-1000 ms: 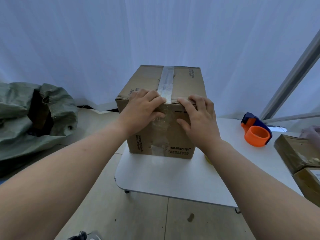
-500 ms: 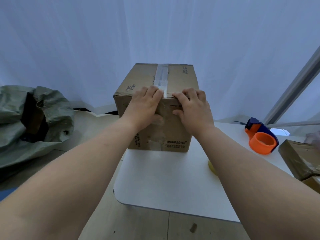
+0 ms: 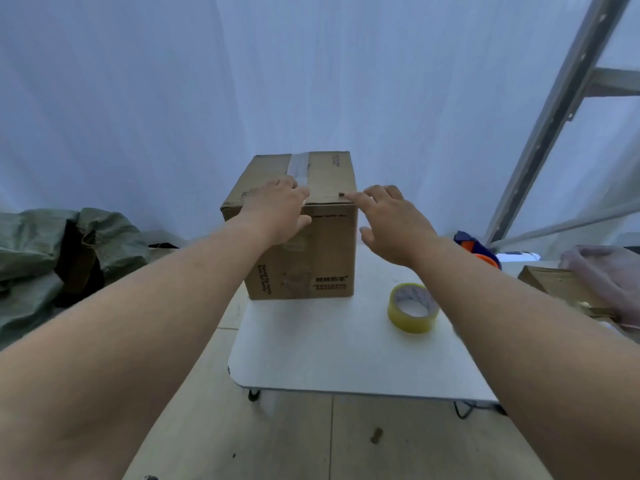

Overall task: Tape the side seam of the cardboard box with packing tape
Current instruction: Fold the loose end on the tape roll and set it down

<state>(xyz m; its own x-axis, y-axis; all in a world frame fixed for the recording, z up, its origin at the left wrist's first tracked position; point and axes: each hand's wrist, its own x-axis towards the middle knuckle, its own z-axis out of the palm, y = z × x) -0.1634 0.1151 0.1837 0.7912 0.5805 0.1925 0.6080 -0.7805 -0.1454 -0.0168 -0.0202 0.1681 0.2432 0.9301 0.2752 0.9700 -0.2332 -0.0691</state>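
My left hand (image 3: 277, 211) lies flat over the near top edge of the cardboard box (image 3: 304, 251), palm draped over the corner where the clear tape strip (image 3: 298, 167) runs down the middle of the top; it presses rather than grips, fingers spread and holding nothing. My right hand (image 3: 391, 225) is open too, fingers loose, the forefinger reaching toward the box's top right corner, whether touching it or just short of it I cannot tell. The box stands upright at the far left part of the white surface (image 3: 332, 355). Its top centre seam is taped, and a patch of clear tape seems to carry down the front face under my left palm, though it is too faint to be sure. I see no tape along the edge near my right forefinger, so I judge the side seam is still to do. The yellow roll of packing tape (image 3: 412, 308) lies flat on the surface to the right of the box, apart from it and below my right wrist, untouched. An orange and blue tape dispenser (image 3: 479, 250) sits farther right, partly hidden behind my forearm.
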